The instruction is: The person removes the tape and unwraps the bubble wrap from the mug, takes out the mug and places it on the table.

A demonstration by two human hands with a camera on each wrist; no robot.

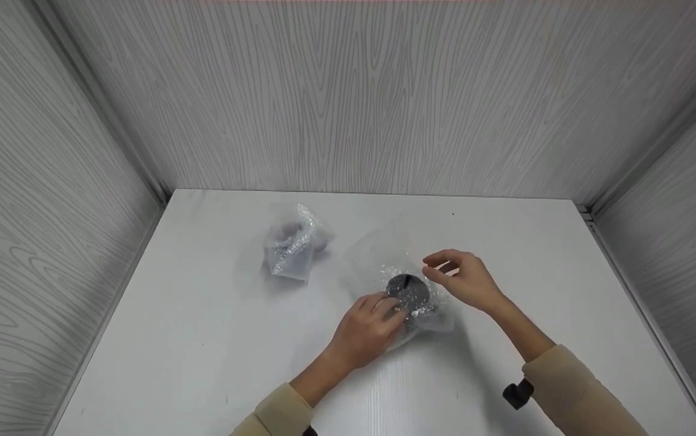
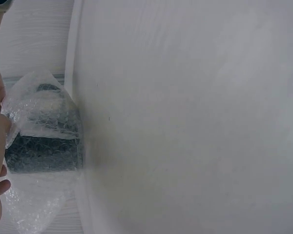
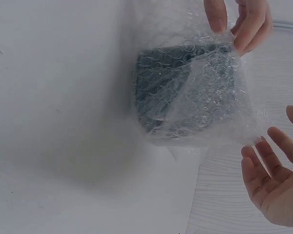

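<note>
A dark, round-topped cylindrical object [image 1: 409,290] stands on the white table, wrapped in clear bubble wrap [image 3: 210,92]. My left hand [image 1: 369,330] holds it from the near left, fingers bent over the upper edge; the right wrist view has that hand's thumb and fingers [image 3: 216,19] at the top rim through the film. To the right of the bundle, my right hand [image 1: 466,280] hovers with fingers loosely bent and nothing gripped. Its fingertips [image 3: 249,150] come right up to the wrap's loose edge. In the left wrist view the object's dark side [image 2: 44,155] shows between folds of film.
Another bubble-wrapped bundle [image 1: 296,242] lies farther back to the left, something greyish inside it. Grey wood-grain panels [image 1: 348,97] enclose the white tabletop [image 1: 202,339] at the back and both sides.
</note>
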